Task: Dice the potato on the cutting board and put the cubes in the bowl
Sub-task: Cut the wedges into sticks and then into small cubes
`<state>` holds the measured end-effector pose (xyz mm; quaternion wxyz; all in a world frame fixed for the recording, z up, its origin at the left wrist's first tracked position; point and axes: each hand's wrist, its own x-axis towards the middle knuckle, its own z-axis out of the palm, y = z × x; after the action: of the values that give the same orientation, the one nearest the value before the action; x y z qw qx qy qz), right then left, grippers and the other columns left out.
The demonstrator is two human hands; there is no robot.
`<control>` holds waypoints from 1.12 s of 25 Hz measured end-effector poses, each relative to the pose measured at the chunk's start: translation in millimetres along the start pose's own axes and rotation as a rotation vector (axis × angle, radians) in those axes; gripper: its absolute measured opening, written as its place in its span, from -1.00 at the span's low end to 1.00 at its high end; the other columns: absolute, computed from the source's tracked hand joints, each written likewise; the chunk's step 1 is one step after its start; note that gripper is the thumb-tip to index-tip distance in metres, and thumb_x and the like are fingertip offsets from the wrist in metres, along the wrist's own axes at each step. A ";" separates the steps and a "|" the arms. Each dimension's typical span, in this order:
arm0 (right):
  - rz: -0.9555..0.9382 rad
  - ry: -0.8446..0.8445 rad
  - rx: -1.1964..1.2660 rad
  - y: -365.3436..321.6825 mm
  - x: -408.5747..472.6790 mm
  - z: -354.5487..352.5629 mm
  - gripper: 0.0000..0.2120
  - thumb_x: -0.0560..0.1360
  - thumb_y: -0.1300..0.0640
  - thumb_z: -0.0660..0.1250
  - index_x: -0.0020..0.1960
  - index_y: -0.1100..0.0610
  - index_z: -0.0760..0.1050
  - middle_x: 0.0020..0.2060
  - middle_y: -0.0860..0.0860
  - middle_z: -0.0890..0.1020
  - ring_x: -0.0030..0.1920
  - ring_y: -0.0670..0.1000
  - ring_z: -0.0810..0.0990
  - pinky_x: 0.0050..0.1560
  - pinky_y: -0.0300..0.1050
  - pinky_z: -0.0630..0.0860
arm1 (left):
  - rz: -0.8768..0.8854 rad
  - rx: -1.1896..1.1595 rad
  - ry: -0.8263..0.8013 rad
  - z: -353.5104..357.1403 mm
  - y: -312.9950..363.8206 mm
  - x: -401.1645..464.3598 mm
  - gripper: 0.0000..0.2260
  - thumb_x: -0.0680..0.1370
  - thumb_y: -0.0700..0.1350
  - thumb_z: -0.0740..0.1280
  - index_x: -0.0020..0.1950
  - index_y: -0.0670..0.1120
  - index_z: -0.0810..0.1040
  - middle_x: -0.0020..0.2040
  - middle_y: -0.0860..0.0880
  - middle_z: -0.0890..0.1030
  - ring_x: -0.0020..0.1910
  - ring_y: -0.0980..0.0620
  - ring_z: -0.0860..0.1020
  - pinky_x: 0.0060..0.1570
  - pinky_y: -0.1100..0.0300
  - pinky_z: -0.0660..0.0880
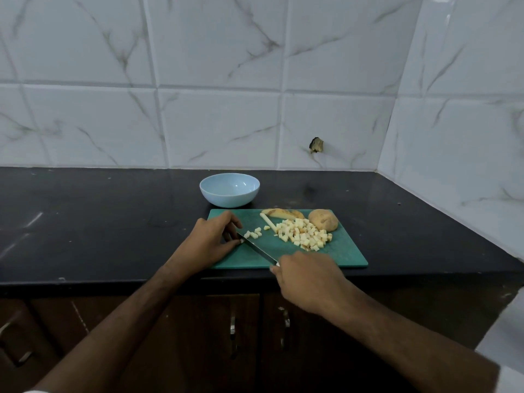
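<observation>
Potato half (pixel 323 220) sits skin-up at the board's far right corner, uncut, touching the pile of cubes (pixel 304 234) in the middle of the green board (pixel 346 255). A few loose cubes (pixel 253 233) lie left of the pile, beside the knife (pixel 256 248). One long strip (pixel 268 222) and some wedges with skin (pixel 285 213) lie along the far edge.

Judgement on handling: raw potato is firm and stiff, fairly light, and its cut faces are wet and likely slick. The half should rest steady flat-side down; hold it from the top with fingertips tucked back. Cubes are small and scatter easily, so scooping them against the blade or sliding them off the board looks safer than pinching them one at a time.

Left hand (pixel 211 242) rests at the board's left edge, fingers curled down beside the blade tip; whether they pin a piece under them cannot be told. Right hand (pixel 304 279) grips the knife handle at the near edge, blade lying low across the board and pointing left and away.

Bowl (pixel 229 190) stands on the counter (pixel 85 222) just past the board's far left corner, with no cubes in it. Nothing blocks the way from board to bowl. Tiled wall (pixel 215 80) behind; cabinet doors (pixel 198 336) below the counter edge.
</observation>
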<state>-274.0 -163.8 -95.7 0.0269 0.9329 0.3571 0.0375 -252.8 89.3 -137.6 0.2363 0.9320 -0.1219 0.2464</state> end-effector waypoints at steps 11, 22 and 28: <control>-0.117 0.026 -0.267 31.2 -10.4 -7.9 -0.62 0.73 -0.14 -0.04 0.13 0.10 0.42 -0.31 -0.04 0.35 -0.30 -0.02 0.42 -0.16 -0.04 0.50 | 0.263 0.291 -0.180 -9.5 9.6 3.5 -0.69 0.62 0.24 0.13 0.31 0.31 0.50 0.26 0.26 0.42 0.26 0.29 0.34 0.15 0.15 0.25; -0.081 -0.174 -0.223 107.2 -14.2 -62.0 -0.63 0.69 -0.25 0.01 -0.04 -0.07 0.45 -0.26 -0.11 0.45 -0.17 -0.07 0.52 -0.03 -0.03 0.52 | 0.048 0.190 -0.179 0.7 8.9 17.1 -0.69 0.58 0.13 0.33 0.32 0.18 0.53 0.21 0.16 0.42 0.17 0.19 0.43 0.22 0.01 0.39; 0.091 0.034 1.027 151.4 22.4 -23.1 -0.53 0.70 -0.13 0.13 -0.09 0.26 0.49 -0.51 0.01 0.36 -0.58 -0.03 0.24 -0.56 -0.23 0.20 | -0.188 0.152 -0.329 3.6 18.1 38.5 -0.63 0.61 0.03 0.35 0.41 0.02 0.49 0.07 0.06 0.40 0.05 0.14 0.41 0.23 0.12 0.41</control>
<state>-158.9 -260.9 -59.9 -0.4421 0.8397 0.2889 -0.1266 -224.8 67.7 -113.5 0.1640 0.9821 -0.0522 0.0761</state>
